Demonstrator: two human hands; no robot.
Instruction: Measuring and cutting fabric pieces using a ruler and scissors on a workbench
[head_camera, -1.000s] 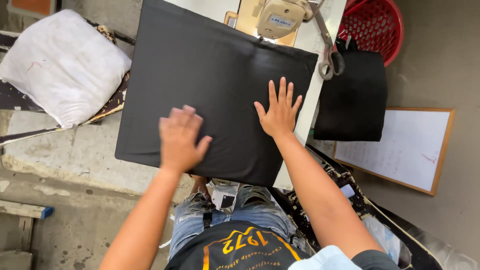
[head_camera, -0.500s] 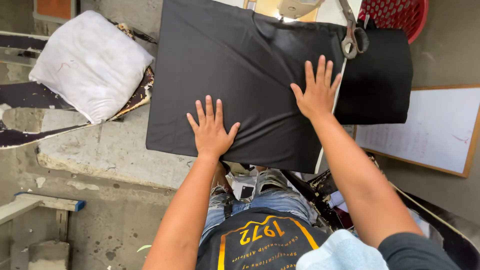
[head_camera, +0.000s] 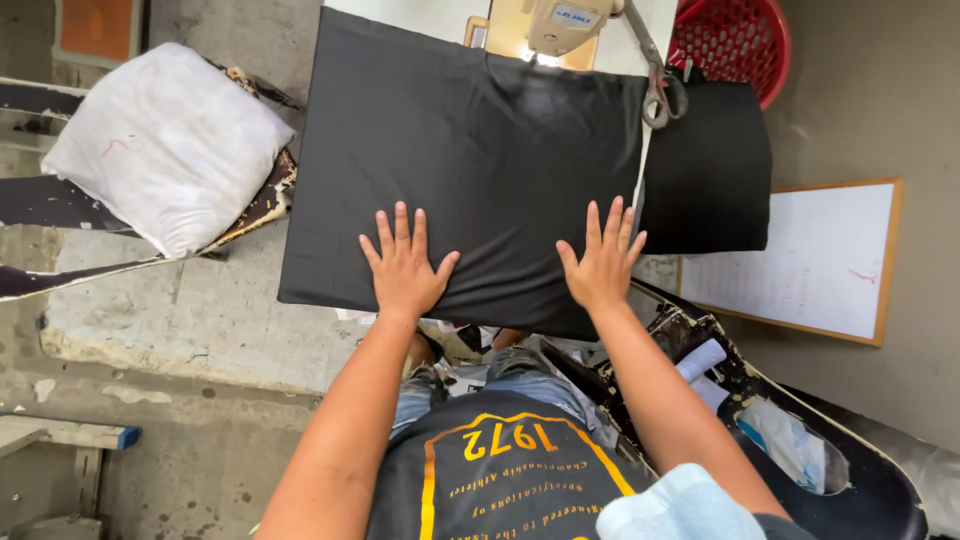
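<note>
Both hands lie flat with fingers spread on the black fabric (head_camera: 480, 160), holding nothing: the left hand (head_camera: 405, 268) near its lower middle, the right hand (head_camera: 600, 265) by its lower right edge. The fabric covers most of the tabletop (head_camera: 420, 12). To the left a white cushion (head_camera: 165, 140) rests on a worn chair. Scissors (head_camera: 655, 85) hang beside a second black piece (head_camera: 710, 170); further right, a red basket (head_camera: 735, 40) and a wood-framed white board (head_camera: 800, 260), its marks too faint to make out. A sewing machine (head_camera: 565, 20) is cut off at the top edge
</note>
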